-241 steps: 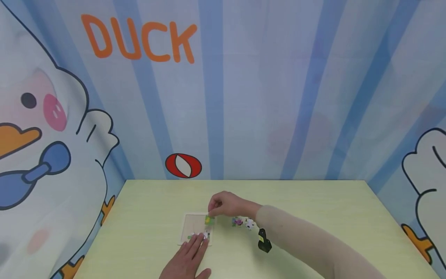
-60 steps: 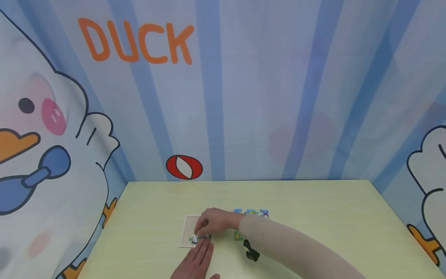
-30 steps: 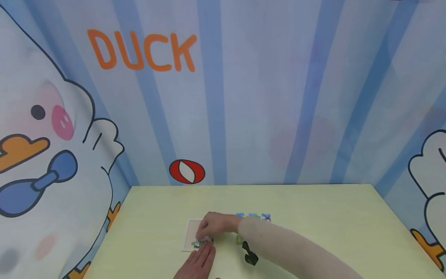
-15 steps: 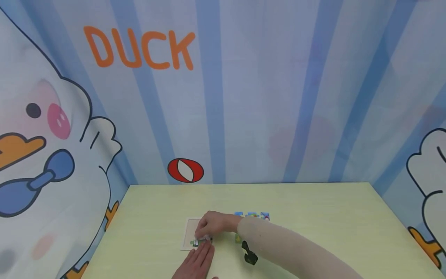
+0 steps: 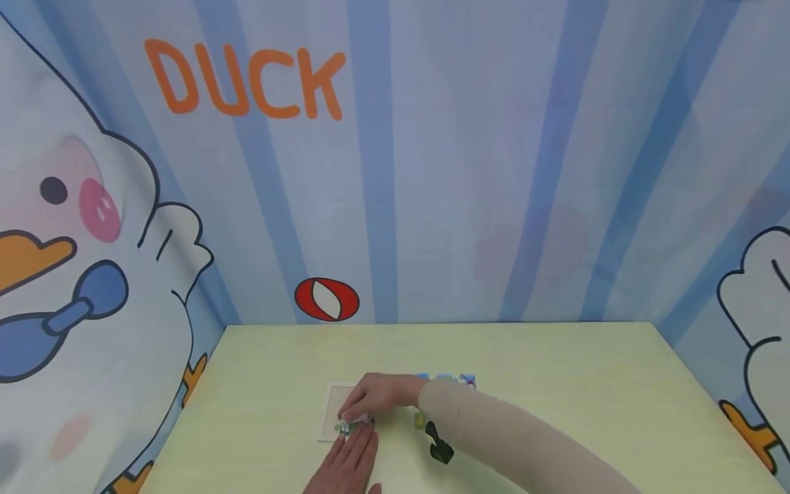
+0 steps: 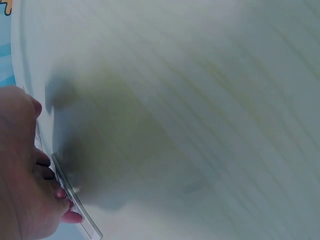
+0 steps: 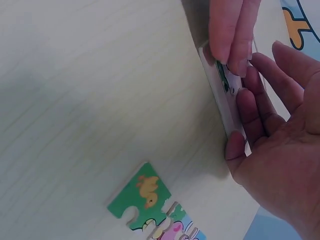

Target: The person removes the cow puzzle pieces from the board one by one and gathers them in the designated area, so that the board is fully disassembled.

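A pale, shallow puzzle tray [image 5: 330,405] lies on the table, with jigsaw pieces [image 5: 345,428] along its near edge. My left hand [image 5: 347,461] rests on that near edge, its straight fingers lying over the pieces at the right corner. From the right, my right hand [image 5: 373,396] reaches over the tray, fingertips touching the white and green pieces. In the right wrist view, its thumb stands apart from the index finger and no pinched piece shows. The left wrist view shows the left hand [image 6: 25,175] against the tray's rim [image 6: 80,210]. My right hand hides the tray's right side.
Loose jigsaw pieces lie right of the tray, including a green piece with a yellow duckling [image 7: 140,197] and blue-topped pieces [image 5: 468,379]. The right sleeve [image 5: 487,425] covers part of them. A black device [image 5: 439,446] sits at the right wrist. A striped duck curtain [image 5: 444,171] stands behind the table.
Since eight seconds ago, my right hand has moved from the tray's far right corner to the pieces near its front. In the last half second its fingertips slid slightly left and loosened.
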The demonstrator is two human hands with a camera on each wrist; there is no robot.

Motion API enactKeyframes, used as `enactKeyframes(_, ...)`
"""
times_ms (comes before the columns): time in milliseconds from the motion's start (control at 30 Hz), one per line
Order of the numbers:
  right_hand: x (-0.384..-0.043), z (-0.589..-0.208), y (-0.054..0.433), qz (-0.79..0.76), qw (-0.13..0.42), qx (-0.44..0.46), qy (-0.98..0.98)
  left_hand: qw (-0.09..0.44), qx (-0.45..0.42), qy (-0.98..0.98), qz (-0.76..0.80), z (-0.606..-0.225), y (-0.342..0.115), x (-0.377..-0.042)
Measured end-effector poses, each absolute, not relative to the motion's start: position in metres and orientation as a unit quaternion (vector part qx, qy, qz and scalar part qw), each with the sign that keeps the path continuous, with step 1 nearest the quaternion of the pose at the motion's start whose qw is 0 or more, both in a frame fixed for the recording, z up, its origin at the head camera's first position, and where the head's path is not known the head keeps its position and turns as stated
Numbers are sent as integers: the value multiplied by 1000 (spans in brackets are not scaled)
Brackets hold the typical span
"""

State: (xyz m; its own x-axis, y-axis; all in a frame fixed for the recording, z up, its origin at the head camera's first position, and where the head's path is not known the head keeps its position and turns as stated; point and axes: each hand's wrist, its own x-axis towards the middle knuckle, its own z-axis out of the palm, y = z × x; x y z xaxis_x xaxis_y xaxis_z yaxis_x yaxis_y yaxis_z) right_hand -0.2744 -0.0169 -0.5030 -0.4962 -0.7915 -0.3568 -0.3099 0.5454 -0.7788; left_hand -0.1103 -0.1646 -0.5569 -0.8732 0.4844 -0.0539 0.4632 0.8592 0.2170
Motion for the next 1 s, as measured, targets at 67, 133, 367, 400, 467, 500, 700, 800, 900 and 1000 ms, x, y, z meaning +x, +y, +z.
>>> enactKeyframes(67, -274, -502, -17, -324, 364, -348, 801, 58, 249, 960, 113, -556, -164, -110)
enactKeyframes(133, -274, -502, -19, -318, 359, -353, 803, 65, 249, 959, 122, -557, -164, -110)
enactKeyframes(367, -271, -500, -23, -294, 327, -357, 824, 52, 262, 956, 120, -560, -165, -110)
enactKeyframes(400, -270, -500, -24, -294, 323, -355, 827, 52, 264, 956, 119, -560, -165, -111)
enactKeyframes(467, -269, -500, -24, -298, 313, -352, 830, 52, 267, 955, 115, -561, -166, -111)
enactKeyframes(500, -268, -501, -24, -299, 309, -349, 832, 51, 268, 955, 114, -561, -166, -111)
enactKeyframes(700, -267, -503, -25, -305, 300, -338, 838, 40, 275, 955, 106, -561, -168, -112)
enactKeyframes(800, -268, -502, -26, -302, 307, -337, 837, 38, 278, 954, 105, -561, -169, -112)
enactKeyframes(900, -269, -501, -27, -300, 313, -334, 837, 40, 282, 952, 109, -561, -170, -112)
enactKeyframes(1000, -268, -501, -29, -297, 312, -327, 842, 47, 283, 951, 114, -561, -169, -112)
